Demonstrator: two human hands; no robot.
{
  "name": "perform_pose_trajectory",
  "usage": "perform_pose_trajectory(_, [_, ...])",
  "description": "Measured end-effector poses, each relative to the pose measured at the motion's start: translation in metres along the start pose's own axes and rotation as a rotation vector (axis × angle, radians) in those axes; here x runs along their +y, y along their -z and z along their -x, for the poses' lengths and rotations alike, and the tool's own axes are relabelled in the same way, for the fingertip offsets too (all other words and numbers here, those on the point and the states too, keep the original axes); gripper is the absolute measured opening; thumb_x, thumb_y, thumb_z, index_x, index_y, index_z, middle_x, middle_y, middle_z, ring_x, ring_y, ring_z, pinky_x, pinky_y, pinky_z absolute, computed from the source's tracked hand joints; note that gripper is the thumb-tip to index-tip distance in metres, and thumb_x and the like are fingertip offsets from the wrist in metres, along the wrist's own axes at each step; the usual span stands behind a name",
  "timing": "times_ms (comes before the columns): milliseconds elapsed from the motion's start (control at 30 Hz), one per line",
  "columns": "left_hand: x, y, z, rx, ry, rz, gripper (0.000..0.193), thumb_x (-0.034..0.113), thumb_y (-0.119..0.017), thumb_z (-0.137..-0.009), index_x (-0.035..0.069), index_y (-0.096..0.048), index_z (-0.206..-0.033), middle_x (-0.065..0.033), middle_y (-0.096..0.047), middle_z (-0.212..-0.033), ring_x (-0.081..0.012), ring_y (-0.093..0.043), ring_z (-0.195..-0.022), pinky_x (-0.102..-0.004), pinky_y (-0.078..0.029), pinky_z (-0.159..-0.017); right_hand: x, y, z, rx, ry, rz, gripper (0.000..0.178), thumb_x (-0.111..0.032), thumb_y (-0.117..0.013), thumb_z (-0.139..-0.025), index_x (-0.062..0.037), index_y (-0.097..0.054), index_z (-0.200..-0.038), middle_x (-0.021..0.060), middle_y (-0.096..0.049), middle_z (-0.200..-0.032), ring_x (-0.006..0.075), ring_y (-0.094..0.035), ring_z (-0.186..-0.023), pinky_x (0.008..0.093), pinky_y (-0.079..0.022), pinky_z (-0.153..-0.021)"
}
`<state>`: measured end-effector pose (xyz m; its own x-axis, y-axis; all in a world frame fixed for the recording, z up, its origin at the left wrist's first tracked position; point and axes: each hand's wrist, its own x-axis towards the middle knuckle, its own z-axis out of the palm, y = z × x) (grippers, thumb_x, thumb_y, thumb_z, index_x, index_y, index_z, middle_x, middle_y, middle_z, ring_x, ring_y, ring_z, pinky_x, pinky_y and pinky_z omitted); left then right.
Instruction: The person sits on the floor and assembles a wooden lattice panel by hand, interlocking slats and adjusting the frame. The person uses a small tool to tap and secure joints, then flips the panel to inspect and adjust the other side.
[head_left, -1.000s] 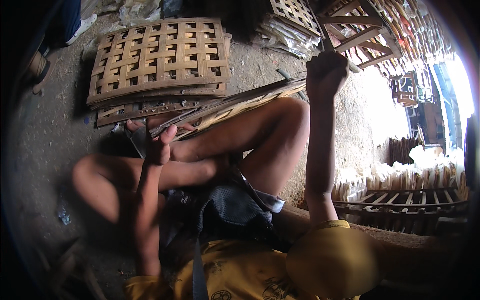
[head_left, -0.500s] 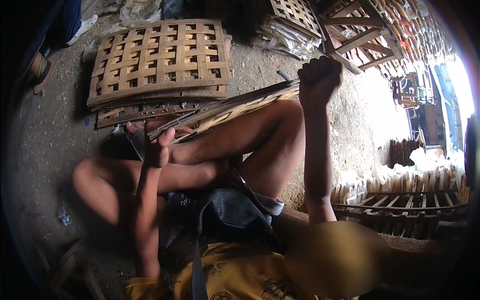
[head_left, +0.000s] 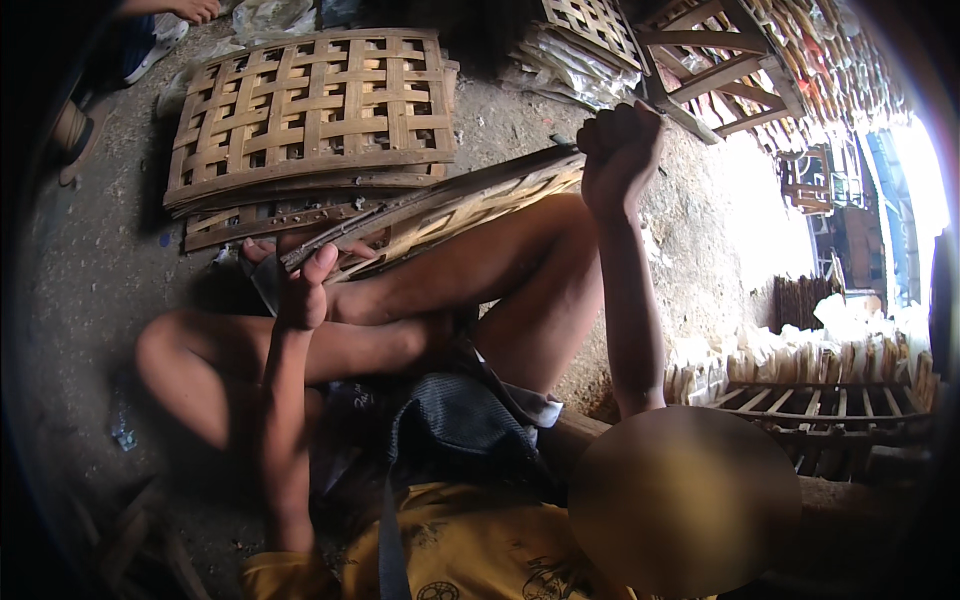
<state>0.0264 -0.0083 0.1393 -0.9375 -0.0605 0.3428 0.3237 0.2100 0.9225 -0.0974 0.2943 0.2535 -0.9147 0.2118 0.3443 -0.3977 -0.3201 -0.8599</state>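
A woven bamboo panel [head_left: 455,222] with a wooden rim is tilted on edge above my bare legs. My left hand [head_left: 305,290] grips its left end, thumb on the near side and fingers showing behind the rim. At the panel's right end, my right hand [head_left: 622,160] is raised in a closed fist; the rim runs into it, and the fingers hide the exact grip. Just beyond lies a stack of similar woven bamboo panels [head_left: 310,110] on the ground.
Another stack of panels [head_left: 585,55] with plastic sheeting stands at the far right, beside a wooden frame [head_left: 720,75]. A slatted rack [head_left: 820,400] is at the right. A co-worker's hand [head_left: 195,10] and shoe [head_left: 155,55] show at the upper left.
My right hand has shifted slightly left with the panel, and the panel's rim has turned to show a little more of its width. A co-worker's hand has come into the upper left.
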Motion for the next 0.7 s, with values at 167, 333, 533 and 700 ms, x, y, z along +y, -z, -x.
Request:
perform_pose_trajectory(167, [-0.007, 0.003, 0.002, -0.046, 0.041, 0.016, 0.043, 0.040, -0.049, -0.091, 0.008, -0.076, -0.088, -0.0016, -0.076, -0.085, -0.0136, -0.059, -0.095, -0.0348, -0.029, -0.101, -0.002, -0.007, -0.016, 0.020, -0.082, 0.085, 0.041, -0.027, -0.043, -0.099, -0.0182, -0.027, -0.062, -0.0044, -0.021, -0.056, 0.0095, -0.020, -0.047, 0.0291, -0.017, -0.044])
perform_pose_trajectory(333, [-0.003, 0.001, 0.006, -0.043, 0.078, 0.154, 0.039, 0.035, -0.052, -0.092, 0.003, -0.074, -0.096, -0.0059, -0.075, -0.086, -0.0155, -0.060, -0.092, -0.0302, -0.036, -0.098, -0.004, -0.008, -0.017, 0.006, -0.113, 0.128, 0.036, -0.026, -0.041, -0.100, -0.0175, -0.031, -0.067, -0.0060, -0.028, -0.057, 0.0075, -0.023, -0.046, 0.0271, -0.019, -0.041])
perform_pose_trajectory(533, [0.015, -0.005, 0.002, -0.027, -0.010, 0.195, 0.038, 0.033, -0.052, -0.090, 0.003, -0.075, -0.086, -0.0072, -0.075, -0.083, -0.0167, -0.062, -0.089, -0.0308, -0.041, -0.095, -0.006, -0.009, -0.021, -0.038, -0.153, 0.199, 0.039, -0.026, -0.039, -0.101, -0.0165, -0.032, -0.064, -0.0061, -0.031, -0.054, 0.0062, -0.027, -0.042, 0.0272, -0.020, -0.038])
perform_pose_trajectory(700, [0.014, -0.003, 0.013, 0.046, 0.032, -0.036, 0.039, 0.038, -0.051, -0.088, 0.012, -0.077, -0.076, 0.0005, -0.075, -0.079, -0.0148, -0.058, -0.099, -0.0341, -0.027, -0.108, 0.000, -0.020, 0.000, -0.021, -0.042, 0.264, 0.039, -0.026, -0.043, -0.101, -0.0158, -0.037, -0.063, -0.0065, -0.034, -0.054, 0.0042, -0.029, -0.043, 0.0259, -0.021, -0.038])
